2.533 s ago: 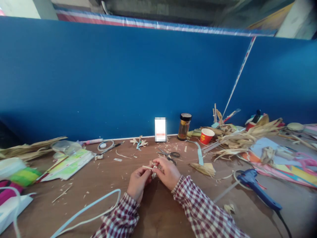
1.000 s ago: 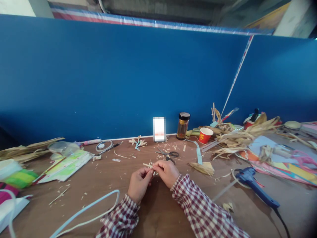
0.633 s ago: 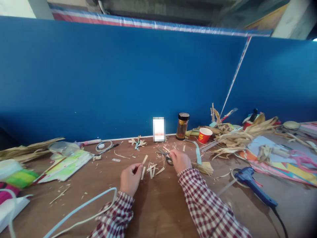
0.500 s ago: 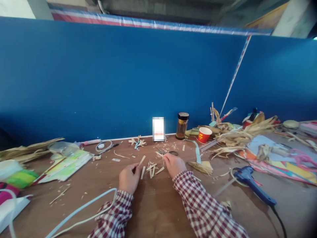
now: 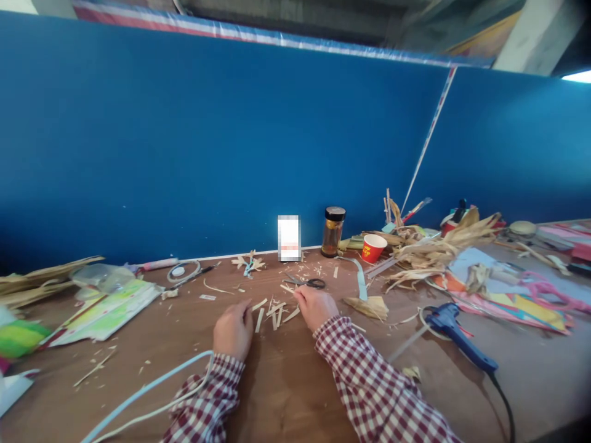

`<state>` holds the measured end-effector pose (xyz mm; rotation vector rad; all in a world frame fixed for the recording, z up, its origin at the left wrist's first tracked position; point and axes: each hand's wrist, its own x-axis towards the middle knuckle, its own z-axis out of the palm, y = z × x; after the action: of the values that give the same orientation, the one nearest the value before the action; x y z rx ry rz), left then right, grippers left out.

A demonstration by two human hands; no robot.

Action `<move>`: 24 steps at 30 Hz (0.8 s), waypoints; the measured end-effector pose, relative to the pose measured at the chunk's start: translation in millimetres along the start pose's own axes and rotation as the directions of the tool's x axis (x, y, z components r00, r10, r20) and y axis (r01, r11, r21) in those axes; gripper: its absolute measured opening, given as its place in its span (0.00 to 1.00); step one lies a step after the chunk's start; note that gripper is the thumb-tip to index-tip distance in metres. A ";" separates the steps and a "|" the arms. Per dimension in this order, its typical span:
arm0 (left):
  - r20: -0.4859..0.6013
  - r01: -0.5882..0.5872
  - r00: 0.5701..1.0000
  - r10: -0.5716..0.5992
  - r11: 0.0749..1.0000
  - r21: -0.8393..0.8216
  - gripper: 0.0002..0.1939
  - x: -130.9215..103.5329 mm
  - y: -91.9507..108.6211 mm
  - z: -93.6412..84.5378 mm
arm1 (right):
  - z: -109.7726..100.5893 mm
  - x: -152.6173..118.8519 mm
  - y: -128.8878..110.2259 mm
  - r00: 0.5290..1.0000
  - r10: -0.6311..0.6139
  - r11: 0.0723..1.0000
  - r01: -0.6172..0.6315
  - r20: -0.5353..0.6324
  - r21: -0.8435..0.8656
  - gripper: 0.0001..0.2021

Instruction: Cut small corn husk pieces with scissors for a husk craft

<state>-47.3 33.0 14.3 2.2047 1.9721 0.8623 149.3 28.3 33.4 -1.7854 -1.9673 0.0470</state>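
My left hand (image 5: 233, 331) is closed, its thumb and fingers at one end of a short pale strip of dried husk (image 5: 260, 304). More narrow strips (image 5: 277, 315) lie crossed and scattered between my hands. My right hand (image 5: 317, 307) rests low over the right side of this pile, fingers pinched together; whatever is between the fingertips is hidden or too small to name. Just behind the right hand lies a pair of scissors (image 5: 314, 283) with dark handles. A small piece made of pale strips with light blue ties (image 5: 249, 264) lies farther back.
A lidded drink bottle (image 5: 333, 232) and a red paper cup (image 5: 373, 248) stand at the back. Dried corn husks (image 5: 434, 249) are heaped to the right. A blue glue gun (image 5: 462, 337) lies at front right with its cord. A pale blue cable (image 5: 152, 386) loops by the left forearm.
The strip at my left fingertips has dropped from a raised tilt to a flatter position near the other strips. My right hand stays by the pile. The whole view has shifted slightly.
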 end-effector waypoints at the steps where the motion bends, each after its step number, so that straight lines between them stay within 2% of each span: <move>1: -0.005 -0.013 1.000 0.012 1.000 -0.016 0.17 -0.9 2.2 -2.3 | -1.6 -0.2 -1.1 1.000 0.007 1.000 -0.007 0.004 -0.001 0.12; 4: 0.044 -0.025 0.999 0.026 0.999 -0.020 0.17 -4.7 10.2 -10.0 | -4.9 -0.3 -2.5 1.000 0.020 1.000 -0.020 0.007 -0.011 0.12; 10: 0.227 -0.028 0.974 0.002 0.993 0.111 0.12 -10.6 15.2 -13.7 | -4.9 0.4 0.0 1.000 -0.004 1.000 0.004 0.013 -0.025 0.11; 15: 0.277 0.013 0.959 -0.052 0.990 0.141 0.12 -9.6 13.2 -11.6 | -5.7 0.2 -2.2 1.000 0.020 1.000 -0.019 0.021 -0.023 0.11; 18: 0.240 0.028 0.969 -0.052 0.994 0.105 0.12 -8.6 12.5 -10.5 | -5.3 0.4 -2.1 0.999 0.022 1.000 -0.022 0.027 -0.015 0.11; 20: 0.163 0.054 0.985 -0.052 0.998 -0.009 0.11 -8.1 12.3 -8.0 | -4.8 0.1 -2.0 1.000 0.015 1.000 -0.015 0.013 0.007 0.12; 22: 0.122 0.133 0.987 -0.104 0.956 -0.261 0.10 -7.6 13.4 -3.9 | -3.8 -0.9 -3.2 1.000 -0.021 0.997 0.022 -0.015 0.071 0.12; 23: 0.143 0.191 0.979 -0.142 0.882 -0.431 0.09 -7.4 14.8 -1.6 | -3.0 -1.8 -4.4 0.998 -0.055 0.991 0.058 -0.033 0.122 0.12; 24: 0.193 0.262 0.964 -0.181 0.755 -0.601 0.09 -7.3 16.9 0.6 | -1.9 -2.8 -6.1 0.994 -0.094 0.978 0.102 -0.050 0.182 0.11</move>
<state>-32.0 23.4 17.9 1.5649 1.5356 1.1062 144.4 24.2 36.3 -1.5585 -1.9515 0.1535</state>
